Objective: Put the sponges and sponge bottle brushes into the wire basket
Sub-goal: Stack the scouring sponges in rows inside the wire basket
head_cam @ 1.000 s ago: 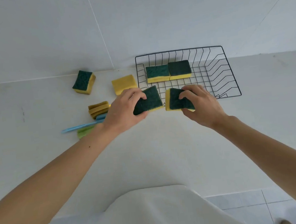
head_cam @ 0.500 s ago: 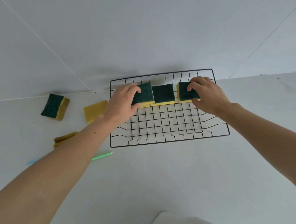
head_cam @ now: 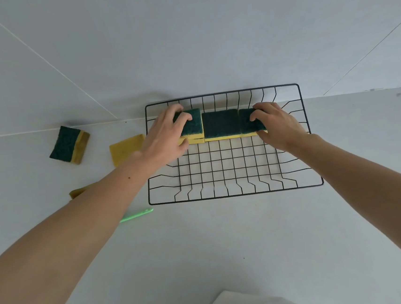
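Note:
The black wire basket (head_cam: 235, 194) stands against the wall. Along its back side lies a row of green-topped yellow sponges. My left hand (head_cam: 166, 133) grips the left sponge (head_cam: 193, 124), which rests on top of another yellow sponge. A middle sponge (head_cam: 220, 124) lies free between my hands. My right hand (head_cam: 275, 122) grips the right sponge (head_cam: 247, 123), fingers on its green top and thumb at its front edge. Left of the basket lie a green-and-yellow sponge (head_cam: 70, 144) and a yellow sponge (head_cam: 125, 149). A green brush handle (head_cam: 137, 215) shows under my left forearm.
A brownish-yellow sponge piece (head_cam: 78, 191) pokes out from behind my left forearm. The white counter meets a white wall just behind the basket. The front half of the basket floor holds nothing. White cloth shows at the bottom edge.
Both hands carried their sponges from in front of the basket to its back row and set them down at either end. The view has shifted to centre on the basket.

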